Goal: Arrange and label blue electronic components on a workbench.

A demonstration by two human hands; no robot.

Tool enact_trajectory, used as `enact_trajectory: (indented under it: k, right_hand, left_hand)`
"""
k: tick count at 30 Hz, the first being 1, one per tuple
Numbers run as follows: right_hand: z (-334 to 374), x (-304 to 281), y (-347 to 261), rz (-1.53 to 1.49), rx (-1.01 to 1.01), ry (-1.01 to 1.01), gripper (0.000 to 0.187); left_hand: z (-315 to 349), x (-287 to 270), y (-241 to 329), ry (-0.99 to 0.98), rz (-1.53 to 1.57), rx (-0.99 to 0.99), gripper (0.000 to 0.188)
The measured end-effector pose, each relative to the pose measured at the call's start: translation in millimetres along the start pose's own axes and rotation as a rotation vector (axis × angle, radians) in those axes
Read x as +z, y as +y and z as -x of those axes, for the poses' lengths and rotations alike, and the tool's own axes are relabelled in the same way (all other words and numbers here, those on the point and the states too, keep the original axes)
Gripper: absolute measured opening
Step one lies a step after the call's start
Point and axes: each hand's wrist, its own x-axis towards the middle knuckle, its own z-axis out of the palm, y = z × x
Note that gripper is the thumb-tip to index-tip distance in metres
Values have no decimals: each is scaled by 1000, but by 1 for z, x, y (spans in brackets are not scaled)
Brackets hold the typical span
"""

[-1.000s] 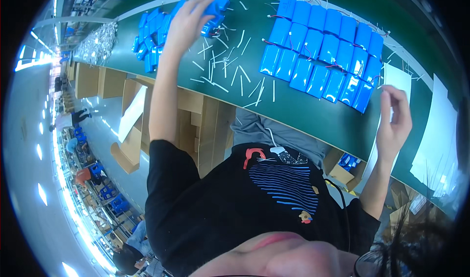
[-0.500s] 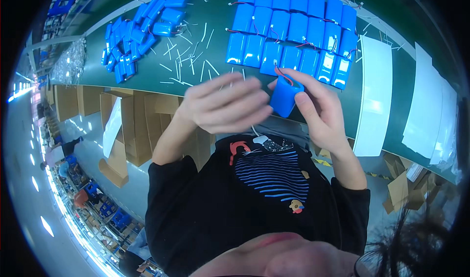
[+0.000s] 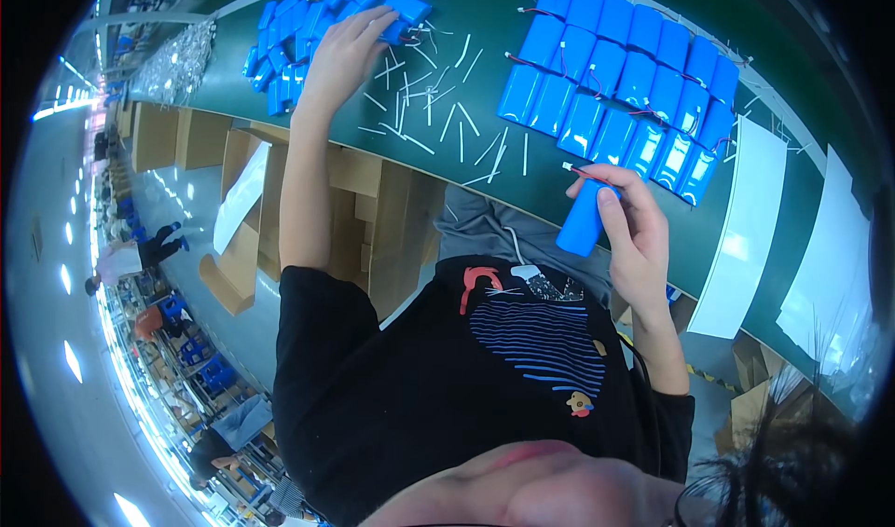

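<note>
A blue shrink-wrapped battery pack (image 3: 582,219) with red and black leads and a small white connector is held by my right hand (image 3: 637,233), thumb against its upper end. It is tilted, just off the table's near edge. My left hand (image 3: 343,59) reaches to the loose pile of blue battery packs (image 3: 315,22) at the far left. Its fingers are stretched out over packs on the pile's right side; the fingertips are partly hidden, and I cannot tell whether they touch one. To the right, more battery packs (image 3: 612,75) lie side by side in three rows, several with leads showing.
White thin strips (image 3: 431,108) lie scattered on the green table (image 3: 466,38) between pile and rows. White sheets (image 3: 741,229) cover its right part. Clear plastic bits (image 3: 177,66) are heaped at the left end. Open cardboard boxes (image 3: 350,205) stand below the near edge.
My left hand has moved away from the held battery pack, out left to the loose pile. My right hand keeps its pack, now tilted differently. The whole view has shifted.
</note>
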Motion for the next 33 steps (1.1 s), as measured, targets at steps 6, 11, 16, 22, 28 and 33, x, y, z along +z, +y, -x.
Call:
enact_trajectory:
  k: [6, 11, 16, 22, 28, 33]
  right_hand:
    - [0, 3, 7, -81, -4, 100, 20]
    - [-4, 2, 13, 123, -36, 87, 17]
    - [-13, -1, 27, 540, -164, 39, 13]
    - [-25, 18, 24, 496, -171, 101, 9]
    - [-45, 26, 36, 706, -406, 191, 12]
    - [-58, 26, 43, 923, -581, 238, 13]
  left_hand:
    - [0, 0, -5, -131, 67, 40, 42]
    - [0, -19, 23, -18, 284, -69, 39]
    - [12, -66, 98, -119, 880, -247, 32]
    - [23, -65, 169, -334, 1110, -326, 39]
    - [23, -36, 184, -158, 1129, -323, 50]
    - [29, -25, 186, -7, 1189, -337, 58]
